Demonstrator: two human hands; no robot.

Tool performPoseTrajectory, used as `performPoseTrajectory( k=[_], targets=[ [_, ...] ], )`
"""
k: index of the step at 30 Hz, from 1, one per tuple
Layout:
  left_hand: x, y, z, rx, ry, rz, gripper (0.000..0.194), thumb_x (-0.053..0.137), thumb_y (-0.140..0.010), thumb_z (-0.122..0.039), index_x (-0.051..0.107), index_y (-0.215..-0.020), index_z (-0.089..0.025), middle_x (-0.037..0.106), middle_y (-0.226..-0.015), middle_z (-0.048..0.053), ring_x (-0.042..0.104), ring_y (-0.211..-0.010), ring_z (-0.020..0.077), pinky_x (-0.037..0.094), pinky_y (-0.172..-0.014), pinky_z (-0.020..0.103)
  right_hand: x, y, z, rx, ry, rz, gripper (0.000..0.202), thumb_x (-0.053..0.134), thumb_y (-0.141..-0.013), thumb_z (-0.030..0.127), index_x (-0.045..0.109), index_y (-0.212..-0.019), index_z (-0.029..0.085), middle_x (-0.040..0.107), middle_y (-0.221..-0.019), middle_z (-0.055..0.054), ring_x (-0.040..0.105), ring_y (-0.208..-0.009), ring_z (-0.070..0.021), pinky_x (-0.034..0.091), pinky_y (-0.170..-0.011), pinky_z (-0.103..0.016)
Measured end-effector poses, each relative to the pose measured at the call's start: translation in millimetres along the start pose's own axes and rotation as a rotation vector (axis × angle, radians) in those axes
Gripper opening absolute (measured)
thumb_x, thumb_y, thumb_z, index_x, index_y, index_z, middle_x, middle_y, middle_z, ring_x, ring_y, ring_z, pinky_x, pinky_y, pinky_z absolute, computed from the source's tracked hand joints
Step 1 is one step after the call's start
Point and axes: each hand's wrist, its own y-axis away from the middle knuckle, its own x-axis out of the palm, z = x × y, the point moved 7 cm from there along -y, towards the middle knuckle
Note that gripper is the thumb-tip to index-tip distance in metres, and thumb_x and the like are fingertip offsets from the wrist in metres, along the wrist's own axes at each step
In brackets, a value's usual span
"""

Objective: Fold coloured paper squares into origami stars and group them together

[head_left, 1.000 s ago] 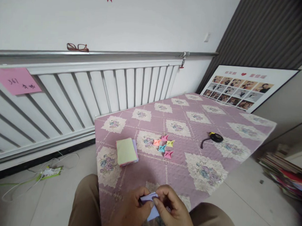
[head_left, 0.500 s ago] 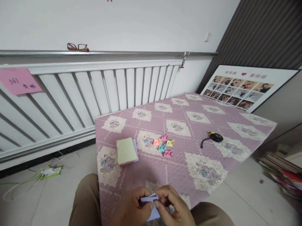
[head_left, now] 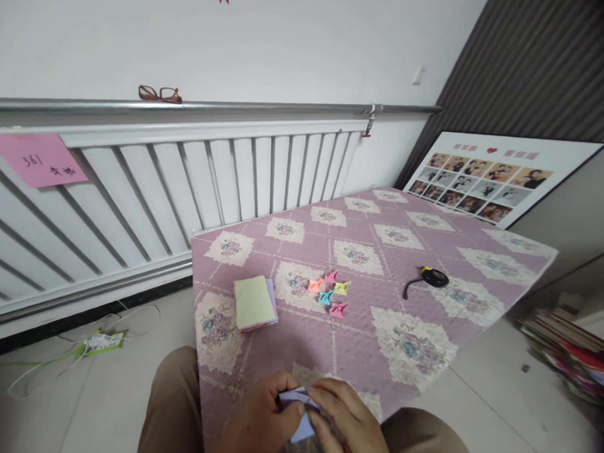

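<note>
A partly folded sheet of lilac paper (head_left: pixel 303 428) is held between both hands at the near edge of the table. My left hand (head_left: pixel 261 418) pinches its left side, thumb on top. On the right side my right hand (head_left: pixel 348 422) is closed on the paper, its fingers over the upper edge. Beyond the hands lie several small folded paper pieces (head_left: pixel 325 297) in pink, orange, yellow and blue. To their left sits a stack of square coloured paper (head_left: pixel 254 303), light green on top and lilac showing at the side.
A black and yellow tape-measure-like object (head_left: pixel 434 277) with a strap lies on the right of the purple flowered tablecloth (head_left: pixel 357 342). Behind the table runs a white radiator (head_left: pixel 244 170). A photo board (head_left: pixel 499 172) leans at the back right. A power strip (head_left: pixel 104 342) lies on the floor.
My right hand has shifted over the paper's right edge, its fingers now flatter across the top. The left hand keeps its pinch. The view has moved slightly.
</note>
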Motion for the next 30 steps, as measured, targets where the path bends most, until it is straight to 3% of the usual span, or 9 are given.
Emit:
performPoseTrajectory(
  k=[6, 11, 16, 26, 30],
  targets=[
    [-1.2, 1, 3, -0.002, -0.038, -0.004, 0.004, 0.052, -0.073, -0.020, 0.055, -0.073, -0.018, 0.046, -0.063, -0.006, 0.043, -0.061, 0.0122, 0.033, -0.057, 0.024, 3, -4, -6, 0.144, -0.163, 0.009, 0.014, 0.055, -0.090, 0.025, 0.069, -0.088, 0.025, 0.068, -0.090, -0.005, 0.066, -0.083, -0.0179, 0.052, -0.074, -0.026],
    [-0.3, -1, 7, 0.020, -0.077, 0.001, 0.003, 0.053, -0.075, -0.020, 0.056, -0.075, -0.019, 0.047, -0.064, -0.005, 0.045, -0.063, 0.0124, 0.032, -0.058, 0.023, 14, 0, -25, 0.346, -0.357, -0.025, 0.024, 0.059, -0.087, 0.038, 0.062, -0.070, 0.022, 0.063, -0.074, -0.002, 0.060, -0.068, -0.0161, 0.048, -0.063, -0.025],
    [1.3, 0, 7, 0.007, -0.054, 0.009, 0.003, 0.053, -0.076, -0.021, 0.055, -0.074, -0.019, 0.045, -0.063, -0.006, 0.043, -0.061, 0.0121, 0.032, -0.057, 0.024, 27, 9, -40, 0.518, -0.479, -0.053, 0.035, 0.061, -0.084, 0.052, 0.059, -0.068, 0.020, 0.054, -0.064, 0.002, 0.050, -0.060, -0.0141, 0.043, -0.057, -0.024],
    [1.0, 1, -7, 0.000, -0.048, 0.040, 0.008, 0.052, -0.076, -0.023, 0.051, -0.070, -0.019, 0.045, -0.063, -0.005, 0.043, -0.061, 0.0127, 0.032, -0.058, 0.024, 32, 16, -46, 0.556, -0.504, -0.157, 0.034, 0.065, -0.082, 0.051, 0.060, -0.069, 0.021, 0.050, -0.062, 0.003, 0.046, -0.057, -0.0126, 0.040, -0.054, -0.022],
    [0.8, 1, -8, 0.027, -0.056, 0.029, 0.009, 0.052, -0.076, -0.022, 0.049, -0.068, -0.019, 0.045, -0.062, -0.005, 0.043, -0.062, 0.0126, 0.032, -0.058, 0.024, 33, 15, -47, 0.594, -0.617, -0.194, 0.034, 0.069, -0.078, 0.052, 0.063, -0.094, 0.022, 0.050, -0.066, 0.004, 0.050, -0.059, -0.0133, 0.042, -0.054, -0.023]
  ],
)
